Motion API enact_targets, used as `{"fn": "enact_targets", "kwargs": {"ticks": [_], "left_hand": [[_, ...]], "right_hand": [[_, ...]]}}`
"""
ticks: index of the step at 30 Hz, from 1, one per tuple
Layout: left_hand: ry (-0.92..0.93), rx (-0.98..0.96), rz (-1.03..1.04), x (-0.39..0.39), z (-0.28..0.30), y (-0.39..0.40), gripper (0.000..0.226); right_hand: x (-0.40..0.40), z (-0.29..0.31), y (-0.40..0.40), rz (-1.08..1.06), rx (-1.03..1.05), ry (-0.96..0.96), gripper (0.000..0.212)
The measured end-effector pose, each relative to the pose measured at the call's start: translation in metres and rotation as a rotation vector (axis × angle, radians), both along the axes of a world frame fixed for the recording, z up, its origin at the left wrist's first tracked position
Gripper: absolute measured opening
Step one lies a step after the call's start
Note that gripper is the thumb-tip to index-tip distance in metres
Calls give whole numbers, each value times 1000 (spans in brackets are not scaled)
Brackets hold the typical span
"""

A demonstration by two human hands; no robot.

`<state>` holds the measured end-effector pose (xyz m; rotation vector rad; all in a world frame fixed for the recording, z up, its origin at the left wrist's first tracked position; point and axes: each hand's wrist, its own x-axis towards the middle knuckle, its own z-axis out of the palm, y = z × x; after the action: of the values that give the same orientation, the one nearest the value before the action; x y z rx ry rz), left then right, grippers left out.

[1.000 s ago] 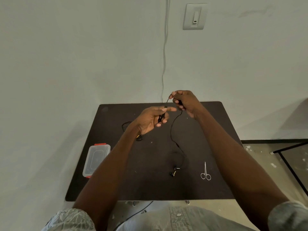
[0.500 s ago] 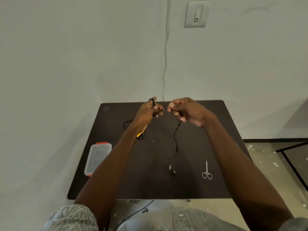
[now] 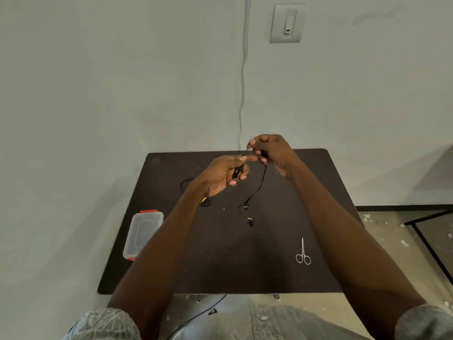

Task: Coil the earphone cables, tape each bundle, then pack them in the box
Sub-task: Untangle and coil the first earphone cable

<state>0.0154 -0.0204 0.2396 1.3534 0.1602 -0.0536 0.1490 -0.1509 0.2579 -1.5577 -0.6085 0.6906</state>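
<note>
Above the far half of the dark table [image 3: 269, 273], my left hand [image 3: 221, 175] holds a small coil of black earphone cable [image 3: 259, 186] wound round its fingers. Just to the right and slightly higher, my right hand [image 3: 270, 150] pinches the same cable. From there the loose tail hangs down, and its earbuds [image 3: 249, 220] dangle just above the table. A second black earphone cable [image 3: 186, 185] with a yellow part lies on the table behind my left wrist, partly hidden. At the table's left edge sits a clear plastic box [image 3: 143, 234] with red clips.
Small silver scissors [image 3: 303, 253] lie on the table's right front area. A wall with a switch [image 3: 288, 23] and a hanging white cord [image 3: 242, 74] stands right behind the table. A dark metal frame [image 3: 426, 239] stands on the floor to the right.
My right hand went down and back up, winding cable onto my left fingers. The hanging tail has become shorter and the earbuds have lifted off the table.
</note>
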Motion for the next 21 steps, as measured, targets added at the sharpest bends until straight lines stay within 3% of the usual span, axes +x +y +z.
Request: {"fn": "enact_targets", "kwargs": {"ticks": [3, 7, 10, 15, 19, 21], "left_hand": [[-82, -146, 11, -1, 2, 0, 40], [-247, -382, 126, 2, 11, -1, 40], [-333, -404, 301, 10, 17, 3, 35], [-244, -202, 591, 23, 5, 18, 38], [-123, 160, 538, 22, -4, 20, 50], [-104, 261, 467, 20, -6, 16, 44]], "right_hand": [[-5, -16, 1, -10, -2, 40, 16], [-19, -43, 0, 105, -57, 67, 36], [-35, -56, -5, 204, -133, 138, 42], [-44, -51, -16, 342, -255, 134, 38], [-38, -20, -20, 420, -202, 84, 28], [-32, -3, -20, 427, -169, 51, 25]]}}
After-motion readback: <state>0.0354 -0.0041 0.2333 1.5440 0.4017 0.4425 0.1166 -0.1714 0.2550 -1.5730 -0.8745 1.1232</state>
